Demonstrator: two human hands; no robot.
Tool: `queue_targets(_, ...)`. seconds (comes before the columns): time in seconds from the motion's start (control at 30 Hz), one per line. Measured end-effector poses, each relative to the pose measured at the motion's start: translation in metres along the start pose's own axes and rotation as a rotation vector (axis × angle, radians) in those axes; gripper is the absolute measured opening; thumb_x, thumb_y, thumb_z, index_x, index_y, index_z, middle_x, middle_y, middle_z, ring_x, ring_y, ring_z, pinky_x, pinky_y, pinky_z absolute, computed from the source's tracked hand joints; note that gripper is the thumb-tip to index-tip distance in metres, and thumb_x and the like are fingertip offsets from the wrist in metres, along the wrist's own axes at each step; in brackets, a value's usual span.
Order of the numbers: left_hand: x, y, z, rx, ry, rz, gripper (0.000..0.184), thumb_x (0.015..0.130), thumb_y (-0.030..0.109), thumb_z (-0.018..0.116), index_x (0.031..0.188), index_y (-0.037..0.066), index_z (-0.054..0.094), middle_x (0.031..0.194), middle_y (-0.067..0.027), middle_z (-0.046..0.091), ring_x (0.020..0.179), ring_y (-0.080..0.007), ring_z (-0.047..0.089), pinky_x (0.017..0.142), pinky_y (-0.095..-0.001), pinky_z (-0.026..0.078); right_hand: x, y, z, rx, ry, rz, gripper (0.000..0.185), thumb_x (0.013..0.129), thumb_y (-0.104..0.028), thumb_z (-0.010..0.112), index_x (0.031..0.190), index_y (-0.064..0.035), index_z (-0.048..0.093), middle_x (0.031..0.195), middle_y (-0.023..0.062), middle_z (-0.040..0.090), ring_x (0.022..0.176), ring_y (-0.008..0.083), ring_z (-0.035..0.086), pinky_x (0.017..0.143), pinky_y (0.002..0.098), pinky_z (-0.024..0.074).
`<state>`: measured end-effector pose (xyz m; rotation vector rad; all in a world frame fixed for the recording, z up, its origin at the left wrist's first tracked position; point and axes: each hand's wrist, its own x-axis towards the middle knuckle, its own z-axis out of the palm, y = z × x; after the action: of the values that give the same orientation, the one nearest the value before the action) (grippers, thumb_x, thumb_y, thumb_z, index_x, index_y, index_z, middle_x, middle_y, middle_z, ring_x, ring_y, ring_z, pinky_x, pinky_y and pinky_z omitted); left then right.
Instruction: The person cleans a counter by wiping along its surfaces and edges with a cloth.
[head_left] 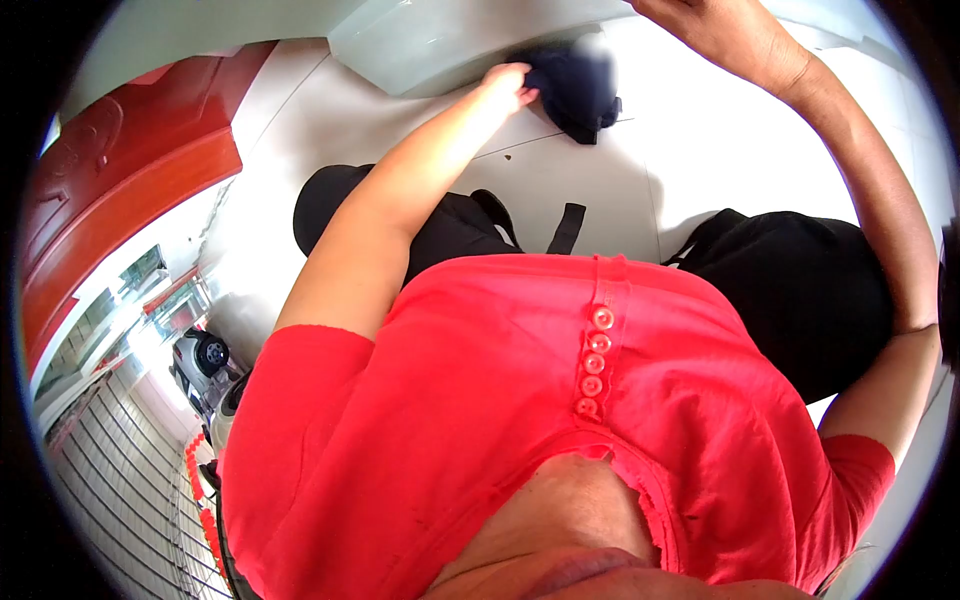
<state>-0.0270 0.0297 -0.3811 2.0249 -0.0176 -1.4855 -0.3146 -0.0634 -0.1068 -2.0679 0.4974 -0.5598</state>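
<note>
My left hand [512,84] reaches forward and down, its fingers closed on the edge of a bunched dark blue cloth [575,95]. The cloth is low by the white tiled floor, beside the base of a pale grey-green panel [420,45]; its upper part is washed out by glare. At the top edge of the view is my right hand [725,35], near the same pale surface. Its fingers are mostly cut off by the frame, so what they touch is hidden.
My bent knees in black trousers [790,290] are close to the white tiled floor [610,195]. On the left is a reddish-brown wooden door or panel [130,180]. Beyond it are barred railings [120,480] and a parked vehicle [205,355].
</note>
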Motion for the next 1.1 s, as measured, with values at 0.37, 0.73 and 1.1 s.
queue_targets(0.37,-0.072,0.014,0.027,0.1,-0.383,0.194,0.019,0.096,0.016,0.06,0.113,0.009,0.059,0.104,-0.0076,0.065,0.095,-0.0208,0.061,0.08,-0.0387,0.05,0.01,-0.013,0.005,0.05,-0.032,0.115,0.036,0.09,0.006,0.054,0.125,-0.0027,0.058,0.105,0.0132,0.068,0.101,0.0206,0.066,0.087,0.0337,0.0529)
queue_targets(0.73,-0.009,0.02,-0.109,-0.041,0.718,0.026,0.027,0.098,0.02,0.047,0.113,0.006,0.065,0.114,-0.017,0.064,0.089,-0.0336,0.064,0.062,-0.0492,0.058,0.012,-0.016,0.004,0.022,-0.05,0.147,0.036,0.091,0.006,0.053,0.125,-0.0042,0.058,0.102,0.0098,0.068,0.098,0.0171,0.065,0.084,0.0318,0.0518)
queue_targets(1.1,0.014,0.019,-0.112,-0.232,0.714,0.019,0.023,0.098,0.016,0.05,0.116,0.007,0.062,0.115,-0.0145,0.061,0.096,-0.0328,0.061,0.065,-0.0451,0.058,0.015,-0.026,0.005,-0.01,-0.045,0.176,0.035,0.091,0.005,0.053,0.124,-0.0043,0.058,0.105,0.0101,0.068,0.101,0.0184,0.065,0.084,0.032,0.0521)
